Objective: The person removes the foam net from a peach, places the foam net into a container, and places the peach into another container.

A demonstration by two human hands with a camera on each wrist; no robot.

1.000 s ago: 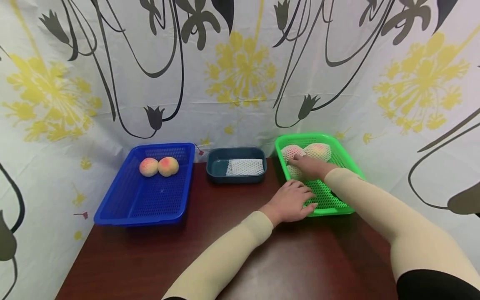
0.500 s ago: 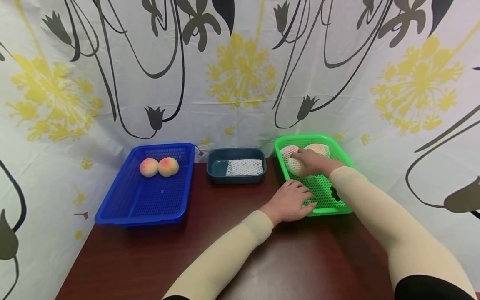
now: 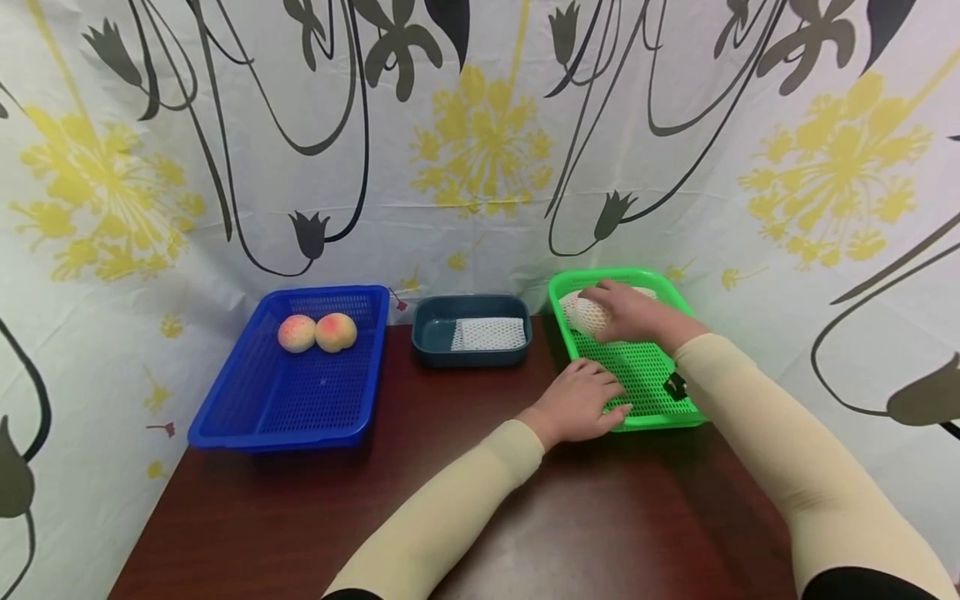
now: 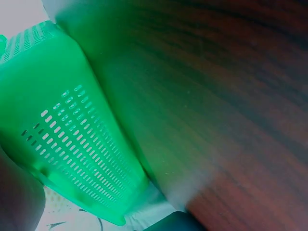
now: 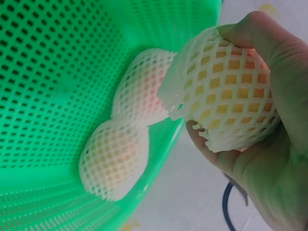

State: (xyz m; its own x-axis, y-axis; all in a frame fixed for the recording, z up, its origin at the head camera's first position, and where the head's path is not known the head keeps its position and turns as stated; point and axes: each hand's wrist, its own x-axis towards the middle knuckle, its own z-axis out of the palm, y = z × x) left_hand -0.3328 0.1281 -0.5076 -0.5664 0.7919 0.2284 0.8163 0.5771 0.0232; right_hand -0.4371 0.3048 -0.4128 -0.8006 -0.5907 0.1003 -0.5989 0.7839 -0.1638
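In the head view, my right hand is over the back of the green basket. It grips a peach in a white foam net, thumb on one side and fingers on the other. Two more netted peaches lie in the basket: one with a pinkish blush and a paler one. My left hand rests on the basket's near left rim, fingers loosely spread. The left wrist view shows the basket's slotted side and part of a finger or thumb at the left edge.
A blue basket at the left holds two bare peaches. Between the baskets, a dark teal tray holds flat white foam netting. All stand on a dark red-brown table before a patterned cloth.
My right hand has closed around a netted peach at the basket's left side and lifted it slightly up. The left hand stays on the rim.
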